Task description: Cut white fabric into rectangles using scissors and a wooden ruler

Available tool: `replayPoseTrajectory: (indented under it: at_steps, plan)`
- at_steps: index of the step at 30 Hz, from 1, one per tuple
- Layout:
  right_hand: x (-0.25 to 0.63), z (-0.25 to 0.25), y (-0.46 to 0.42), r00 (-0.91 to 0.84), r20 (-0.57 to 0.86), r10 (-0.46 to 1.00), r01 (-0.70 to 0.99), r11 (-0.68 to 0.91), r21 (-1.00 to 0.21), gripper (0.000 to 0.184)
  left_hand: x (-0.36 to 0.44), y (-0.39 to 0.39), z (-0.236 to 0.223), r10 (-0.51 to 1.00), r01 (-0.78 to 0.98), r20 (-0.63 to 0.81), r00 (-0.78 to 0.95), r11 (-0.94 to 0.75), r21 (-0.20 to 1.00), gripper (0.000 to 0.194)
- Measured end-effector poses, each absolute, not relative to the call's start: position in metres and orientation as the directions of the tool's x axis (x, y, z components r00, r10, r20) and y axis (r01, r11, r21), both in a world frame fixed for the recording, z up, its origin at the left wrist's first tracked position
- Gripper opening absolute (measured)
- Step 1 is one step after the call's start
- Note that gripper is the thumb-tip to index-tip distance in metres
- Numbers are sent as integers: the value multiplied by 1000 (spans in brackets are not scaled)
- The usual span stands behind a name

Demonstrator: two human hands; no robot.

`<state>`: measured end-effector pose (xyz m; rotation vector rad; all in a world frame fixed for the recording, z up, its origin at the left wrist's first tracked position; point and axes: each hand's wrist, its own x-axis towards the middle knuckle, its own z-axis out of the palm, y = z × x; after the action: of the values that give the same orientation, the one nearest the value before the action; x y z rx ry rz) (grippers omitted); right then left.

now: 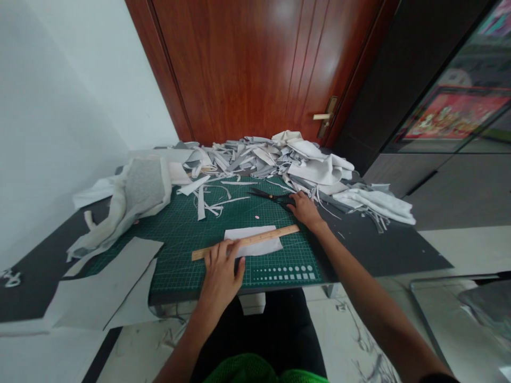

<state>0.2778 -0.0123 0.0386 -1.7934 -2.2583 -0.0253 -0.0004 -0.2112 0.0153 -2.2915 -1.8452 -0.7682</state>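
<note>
My left hand (pixel 222 268) lies flat, fingers spread, pressing a wooden ruler (pixel 255 238) down across a small white fabric piece (pixel 260 246) on the green cutting mat (pixel 179 234). My right hand (pixel 305 208) reaches to the mat's far right edge and rests on the handles of black scissors (pixel 271 197), its fingers curled over them. The scissor blades point left along the mat.
A heap of grey and white fabric scraps (pixel 279 159) fills the back of the dark table (pixel 391 244). Folded grey cloth (pixel 136 191) lies at left, flat grey pieces (pixel 107 287) at front left. A wooden door (pixel 255 64) stands behind.
</note>
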Motion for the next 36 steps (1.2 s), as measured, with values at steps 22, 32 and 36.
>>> replayPoseTrajectory:
  at_steps: [22, 32, 36]
  plan:
    - [282, 36, 14, -243, 159, 957, 954, 266, -141, 46, -187, -184, 42, 963, 990, 253, 96, -119, 77, 51]
    - [264, 41, -2, -189, 239, 952, 975, 212, -73, 41, -153, -168, 62, 911, 998, 409, -60, 63, 5, 53]
    - [266, 42, -10, -132, 297, 946, 978, 173, -118, 43, -63, -182, 46, 976, 998, 218, 19, -30, 47, 50]
